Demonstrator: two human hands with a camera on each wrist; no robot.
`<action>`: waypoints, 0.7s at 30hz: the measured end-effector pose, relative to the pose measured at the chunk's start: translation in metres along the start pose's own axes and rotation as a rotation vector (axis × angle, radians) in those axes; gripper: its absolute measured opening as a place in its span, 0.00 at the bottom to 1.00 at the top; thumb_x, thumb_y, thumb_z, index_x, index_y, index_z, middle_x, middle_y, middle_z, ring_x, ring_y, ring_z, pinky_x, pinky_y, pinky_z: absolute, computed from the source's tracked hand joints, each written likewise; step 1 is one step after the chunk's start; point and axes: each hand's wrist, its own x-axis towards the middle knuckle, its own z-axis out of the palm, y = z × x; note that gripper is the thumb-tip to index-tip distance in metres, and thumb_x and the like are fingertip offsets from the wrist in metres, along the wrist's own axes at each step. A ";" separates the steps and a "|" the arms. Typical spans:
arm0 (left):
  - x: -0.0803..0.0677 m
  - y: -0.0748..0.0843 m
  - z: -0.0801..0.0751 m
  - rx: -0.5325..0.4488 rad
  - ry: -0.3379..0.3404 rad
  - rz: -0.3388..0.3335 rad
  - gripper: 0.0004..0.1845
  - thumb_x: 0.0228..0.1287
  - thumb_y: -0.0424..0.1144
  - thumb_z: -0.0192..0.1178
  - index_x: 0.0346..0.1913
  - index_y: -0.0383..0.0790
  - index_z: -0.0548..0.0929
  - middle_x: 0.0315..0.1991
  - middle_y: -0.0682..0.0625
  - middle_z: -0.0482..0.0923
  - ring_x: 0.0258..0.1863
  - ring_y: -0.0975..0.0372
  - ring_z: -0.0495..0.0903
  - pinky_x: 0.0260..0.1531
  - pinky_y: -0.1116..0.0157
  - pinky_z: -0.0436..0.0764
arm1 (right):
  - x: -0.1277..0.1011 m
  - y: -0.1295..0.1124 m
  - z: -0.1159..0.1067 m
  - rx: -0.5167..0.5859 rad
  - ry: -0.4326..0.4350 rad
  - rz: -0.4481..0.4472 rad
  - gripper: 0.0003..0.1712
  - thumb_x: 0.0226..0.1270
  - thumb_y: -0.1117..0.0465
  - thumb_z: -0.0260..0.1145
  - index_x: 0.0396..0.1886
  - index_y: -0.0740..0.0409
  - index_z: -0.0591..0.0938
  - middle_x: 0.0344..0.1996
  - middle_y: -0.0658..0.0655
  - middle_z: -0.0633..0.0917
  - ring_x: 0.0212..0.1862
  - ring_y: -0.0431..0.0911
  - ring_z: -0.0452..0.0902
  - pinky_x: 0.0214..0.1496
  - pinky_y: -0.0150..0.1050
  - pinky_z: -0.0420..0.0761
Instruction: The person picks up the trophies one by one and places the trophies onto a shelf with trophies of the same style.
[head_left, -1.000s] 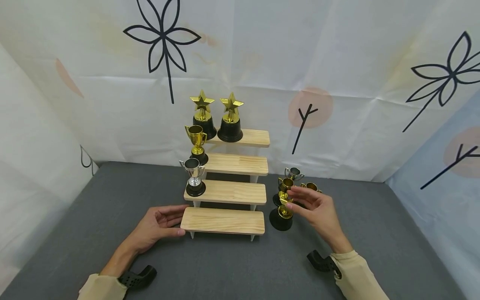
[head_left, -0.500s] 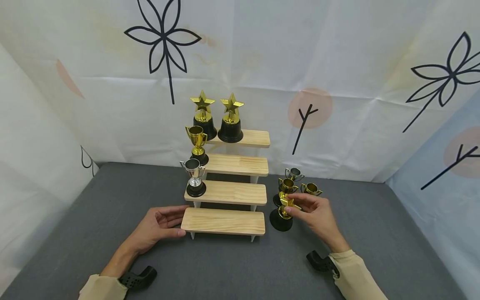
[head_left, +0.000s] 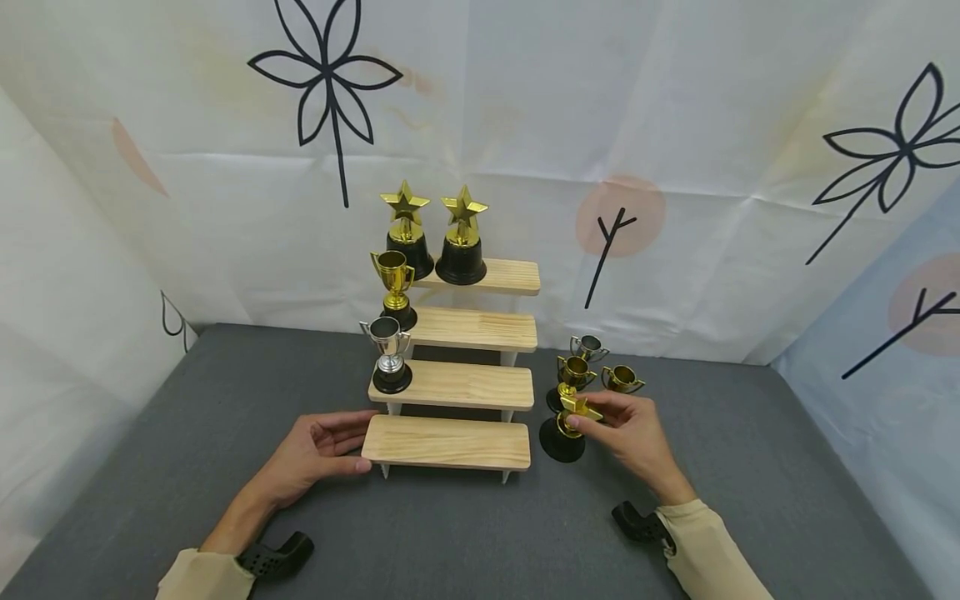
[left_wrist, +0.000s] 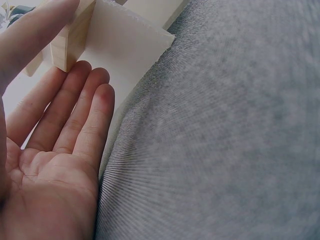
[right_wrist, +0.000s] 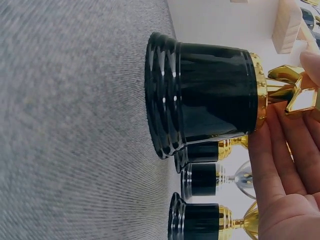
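Star trophy: gold star on a short gold stem, broad glossy black base flared at the foot. It stands upright on the grey desk, just right of the lowest step of the wooden stand. My right hand pinches the star between thumb and fingertips. My left hand rests on the desk with fingers straight and relaxed, fingertips against the left end of the lowest step, holding nothing.

Behind the star trophy, three small cups stand close together on the desk, two gold and one silver. On the stand: a silver cup on the second step, a gold cup on the third, two star trophies on the top.

The head view alone shows the whole stand and both hands. The right wrist view shows the base close up, its ridged foot on the desk, and my fingers alongside the gold stem, with three smaller black bases lined up beyond it. The left wrist view shows my open palm and the white leg of the stand beside my fingertips.

Against a second ago: my right hand was open just beside the star, not gripping; it has since closed on it. Left hand and trophy base unmoved.
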 end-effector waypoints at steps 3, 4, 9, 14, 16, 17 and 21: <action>0.000 0.000 0.000 0.002 0.003 -0.001 0.38 0.55 0.21 0.72 0.67 0.14 0.66 0.65 0.22 0.68 0.58 0.63 0.81 0.59 0.63 0.82 | 0.001 0.001 0.001 0.012 -0.001 -0.002 0.15 0.57 0.74 0.76 0.45 0.73 0.86 0.41 0.59 0.88 0.41 0.37 0.85 0.44 0.28 0.87; 0.000 0.000 0.000 0.001 0.003 -0.003 0.38 0.55 0.21 0.72 0.67 0.14 0.66 0.65 0.21 0.67 0.58 0.63 0.81 0.59 0.63 0.82 | 0.001 0.001 0.001 0.016 -0.001 -0.001 0.15 0.56 0.75 0.76 0.45 0.73 0.86 0.40 0.58 0.89 0.41 0.37 0.85 0.44 0.28 0.87; 0.000 0.000 0.000 0.000 0.006 -0.002 0.37 0.55 0.21 0.71 0.67 0.13 0.66 0.65 0.20 0.67 0.58 0.63 0.81 0.59 0.63 0.82 | 0.001 0.003 0.002 0.012 0.006 0.009 0.16 0.55 0.75 0.77 0.44 0.75 0.86 0.38 0.51 0.88 0.40 0.36 0.85 0.44 0.27 0.87; 0.000 0.000 0.000 0.000 0.002 0.005 0.37 0.55 0.21 0.71 0.67 0.13 0.66 0.65 0.20 0.67 0.58 0.62 0.81 0.59 0.63 0.82 | 0.000 0.002 0.002 -0.002 0.008 0.007 0.16 0.55 0.75 0.77 0.44 0.75 0.86 0.38 0.56 0.88 0.40 0.36 0.85 0.44 0.27 0.87; 0.000 0.000 0.000 -0.001 -0.002 0.007 0.37 0.55 0.20 0.71 0.67 0.13 0.66 0.65 0.20 0.67 0.58 0.62 0.81 0.59 0.63 0.82 | 0.000 0.000 0.003 -0.003 0.012 0.008 0.16 0.55 0.75 0.77 0.44 0.75 0.86 0.38 0.57 0.88 0.40 0.37 0.85 0.44 0.27 0.87; 0.000 0.000 0.000 -0.002 -0.003 0.008 0.37 0.55 0.20 0.71 0.67 0.13 0.66 0.65 0.20 0.67 0.58 0.62 0.81 0.58 0.63 0.82 | 0.000 0.000 0.003 -0.006 0.015 0.010 0.16 0.55 0.74 0.77 0.44 0.75 0.86 0.38 0.58 0.88 0.40 0.37 0.85 0.43 0.27 0.87; 0.001 0.000 0.000 -0.004 -0.004 0.008 0.37 0.55 0.20 0.71 0.67 0.13 0.66 0.65 0.20 0.67 0.58 0.62 0.81 0.58 0.63 0.82 | 0.000 0.000 0.003 -0.021 0.025 0.016 0.16 0.55 0.73 0.78 0.44 0.73 0.87 0.40 0.64 0.88 0.39 0.36 0.85 0.41 0.27 0.87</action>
